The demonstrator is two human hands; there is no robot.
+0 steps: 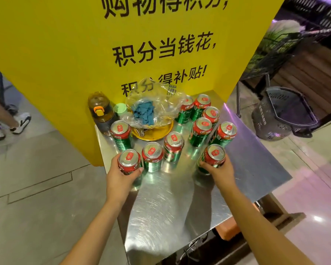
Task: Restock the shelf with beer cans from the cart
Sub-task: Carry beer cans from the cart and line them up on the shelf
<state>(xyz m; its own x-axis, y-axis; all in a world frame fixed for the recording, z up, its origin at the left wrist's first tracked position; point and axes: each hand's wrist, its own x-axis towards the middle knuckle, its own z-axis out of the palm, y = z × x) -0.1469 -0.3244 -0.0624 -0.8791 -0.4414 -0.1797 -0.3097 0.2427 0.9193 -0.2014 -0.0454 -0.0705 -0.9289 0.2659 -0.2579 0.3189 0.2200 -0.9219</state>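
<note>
Several green and red beer cans stand upright on a shiny steel cart top (172,203) in front of a yellow sign. My left hand (120,178) grips the nearest left can (129,161) around its side. Around the nearest right can (214,156), my right hand (221,172) curls from below. Another can (152,155) stands right beside the left one, and one more (174,143) sits just behind it. A cluster of cans (202,131) fills the right rear of the cart top.
A yellow plate (153,133) holds a clear plastic bag with blue cloth (143,112). An amber bottle (101,111) and a green-lidded cup (120,109) stand at the back left. A dark basket (287,113) sits on the floor to the right. Someone's feet (19,123) are at left.
</note>
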